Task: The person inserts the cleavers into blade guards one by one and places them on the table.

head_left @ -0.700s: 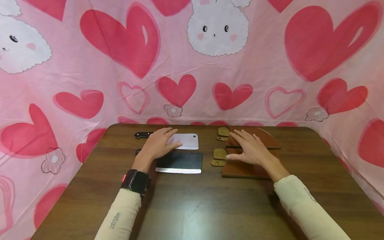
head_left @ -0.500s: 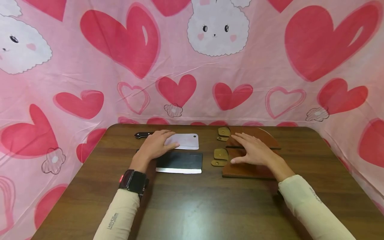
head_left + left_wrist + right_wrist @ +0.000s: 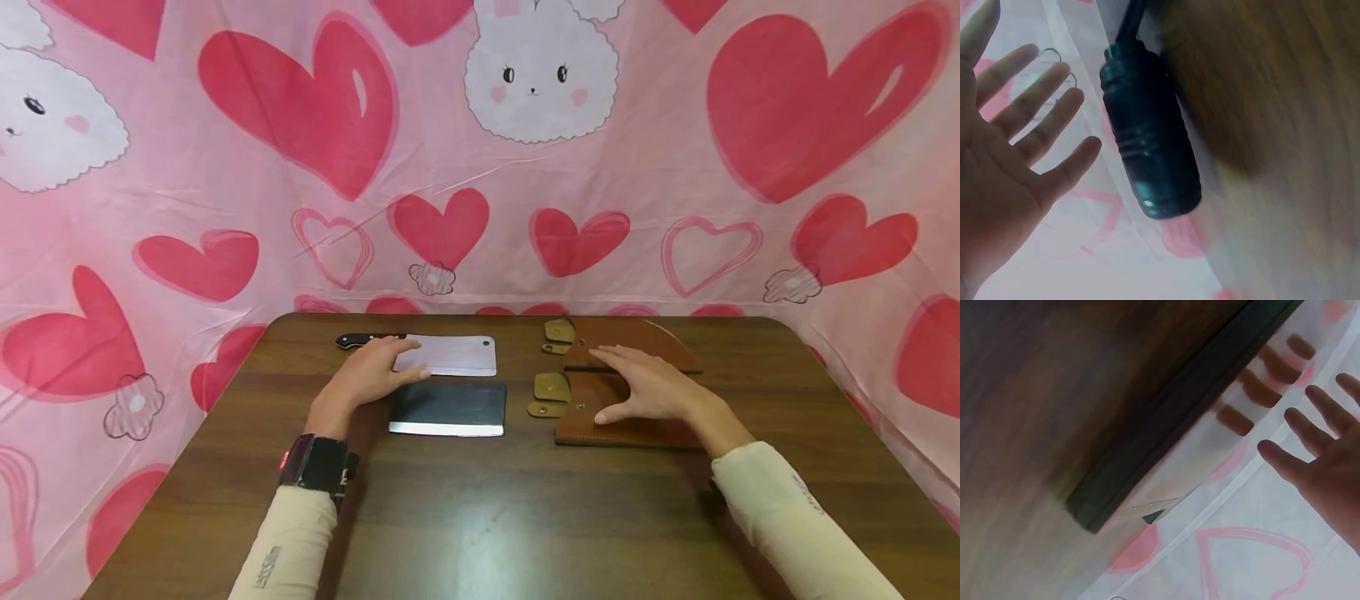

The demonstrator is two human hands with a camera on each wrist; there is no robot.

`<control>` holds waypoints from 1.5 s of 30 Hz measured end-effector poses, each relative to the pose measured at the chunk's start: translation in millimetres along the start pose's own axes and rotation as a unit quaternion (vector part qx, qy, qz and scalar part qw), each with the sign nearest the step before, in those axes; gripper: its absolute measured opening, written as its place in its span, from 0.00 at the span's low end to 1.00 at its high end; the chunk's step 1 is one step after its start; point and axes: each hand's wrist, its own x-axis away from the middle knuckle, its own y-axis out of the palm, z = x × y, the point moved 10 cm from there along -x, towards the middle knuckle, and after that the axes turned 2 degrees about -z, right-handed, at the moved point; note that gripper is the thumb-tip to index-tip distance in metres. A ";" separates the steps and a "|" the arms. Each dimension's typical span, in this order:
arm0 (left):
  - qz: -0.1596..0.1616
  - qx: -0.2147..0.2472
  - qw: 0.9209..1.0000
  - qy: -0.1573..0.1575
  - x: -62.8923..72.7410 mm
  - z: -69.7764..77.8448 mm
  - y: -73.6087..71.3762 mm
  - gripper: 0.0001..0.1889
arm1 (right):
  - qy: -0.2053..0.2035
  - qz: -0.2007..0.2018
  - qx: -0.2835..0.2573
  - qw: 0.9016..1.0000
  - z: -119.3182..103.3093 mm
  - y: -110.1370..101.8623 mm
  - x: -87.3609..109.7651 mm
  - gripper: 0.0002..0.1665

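Two cleavers lie on the table, blades pointing right. The farther cleaver [image 3: 457, 354] has a pale blade and a black riveted handle; the nearer cleaver [image 3: 448, 407] has a dark blade with a bright edge. My left hand [image 3: 367, 372] hovers over their handle side, fingers spread and holding nothing. It hides the nearer handle from the head view, but that black ridged handle [image 3: 1147, 131] shows in the left wrist view. Two brown leather sheaths, one farther [image 3: 637, 340] and one nearer [image 3: 600, 427], lie to the right. Over them my right hand [image 3: 656, 385] is spread, touching nothing visible.
Tan snap straps [image 3: 551, 386] stick out from the sheaths' left ends. The brown wooden table [image 3: 465, 517] reaches back to a pink cloth [image 3: 517, 175] printed with hearts and rabbits, which also hangs at both sides.
Both hands have drawn back toward the person, the left one leftward and the right one rightward. More of the farther cleaver and of the sheaths shows. Cleavers and sheaths have stayed put.
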 end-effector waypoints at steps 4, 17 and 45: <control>-0.011 0.008 1.000 0.001 3.1 -4.9 2.0 0.34 | 0.007 -0.012 0.001 1.000 5.6 3.9 5.6 0.66; -0.054 0.061 0.996 -0.028 12.7 -22.0 13.1 0.26 | 0.009 -0.020 0.015 1.000 10.8 7.6 14.9 0.66; -0.042 0.092 0.993 -0.063 25.3 -54.2 13.0 0.13 | -0.013 -0.040 0.037 0.998 11.0 16.8 21.2 0.72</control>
